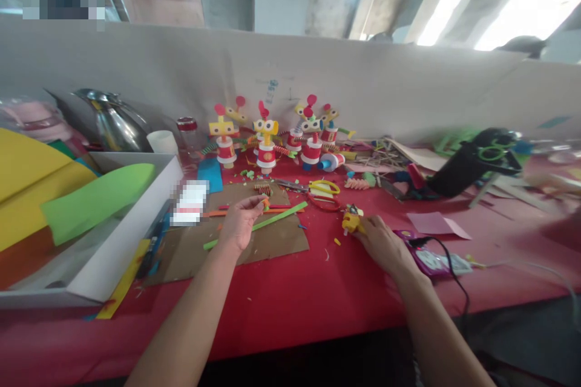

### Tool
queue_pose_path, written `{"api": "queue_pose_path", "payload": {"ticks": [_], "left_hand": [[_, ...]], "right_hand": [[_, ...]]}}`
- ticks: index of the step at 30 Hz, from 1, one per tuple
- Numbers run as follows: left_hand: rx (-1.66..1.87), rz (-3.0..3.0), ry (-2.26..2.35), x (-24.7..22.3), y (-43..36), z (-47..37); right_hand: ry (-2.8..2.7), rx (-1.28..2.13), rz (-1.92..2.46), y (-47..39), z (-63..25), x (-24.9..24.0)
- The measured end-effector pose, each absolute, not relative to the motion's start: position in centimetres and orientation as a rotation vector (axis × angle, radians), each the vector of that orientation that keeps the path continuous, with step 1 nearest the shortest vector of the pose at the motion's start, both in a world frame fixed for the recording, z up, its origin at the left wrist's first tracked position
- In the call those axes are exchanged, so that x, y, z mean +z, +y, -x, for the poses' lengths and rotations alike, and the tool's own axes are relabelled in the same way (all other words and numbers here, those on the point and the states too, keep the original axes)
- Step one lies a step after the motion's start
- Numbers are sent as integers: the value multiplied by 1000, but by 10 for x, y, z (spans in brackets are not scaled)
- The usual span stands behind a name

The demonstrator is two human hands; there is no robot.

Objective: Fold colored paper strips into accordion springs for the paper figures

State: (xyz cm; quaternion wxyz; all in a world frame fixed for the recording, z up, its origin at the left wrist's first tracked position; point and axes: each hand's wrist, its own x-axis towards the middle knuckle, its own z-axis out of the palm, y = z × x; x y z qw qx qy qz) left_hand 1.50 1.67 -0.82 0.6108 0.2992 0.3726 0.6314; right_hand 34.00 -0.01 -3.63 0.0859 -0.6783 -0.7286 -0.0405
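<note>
My left hand (240, 222) pinches a small orange and green paper piece (265, 203) between thumb and fingertips, above the brown cardboard sheet (276, 239). Under and beside it lie a green paper strip (280, 216) and a thin orange strip (216, 213). My right hand (385, 243) has its fingers closed around a yellow glue gun (351, 222), whose nozzle points left. The palm hides part of the tool, and whether it rests on the table I cannot tell. Scissors (323, 187) with yellow and red handles lie between the hands, farther back. A striped paper spring (262, 190) sits beyond my left hand.
Several paper-cup figures (265, 156) stand at the back; one cup (333, 161) lies sideways. At left are a white box (91, 290) with coloured sheets and a steel jug (118, 124). A purple power strip (424, 257) with a black cable lies right, near a black cylindrical object (458, 163).
</note>
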Motion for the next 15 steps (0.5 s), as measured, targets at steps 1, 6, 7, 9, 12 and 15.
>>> {"api": "queue_pose_path", "payload": {"ticks": [1, 6, 7, 9, 12, 15], "left_hand": [[1464, -683, 874, -9, 17, -15], [1444, -730, 876, -12, 16, -18], [1429, -763, 847, -13, 16, -20], [1401, -815, 789, -13, 13, -23], [1391, -806, 774, -12, 10, -28], [1421, -740, 760, -10, 10, -30]], "right_hand": [[-2185, -118, 2023, 0, -340, -34], [-1998, -397, 1803, -12, -313, -15], [-1969, -375, 1649, -15, -300, -11], [-1931, -174, 1329, -20, -268, -7], [-1841, 391, 1112, -19, -214, -6], [-1601, 825, 1051, -7, -171, -9]]}}
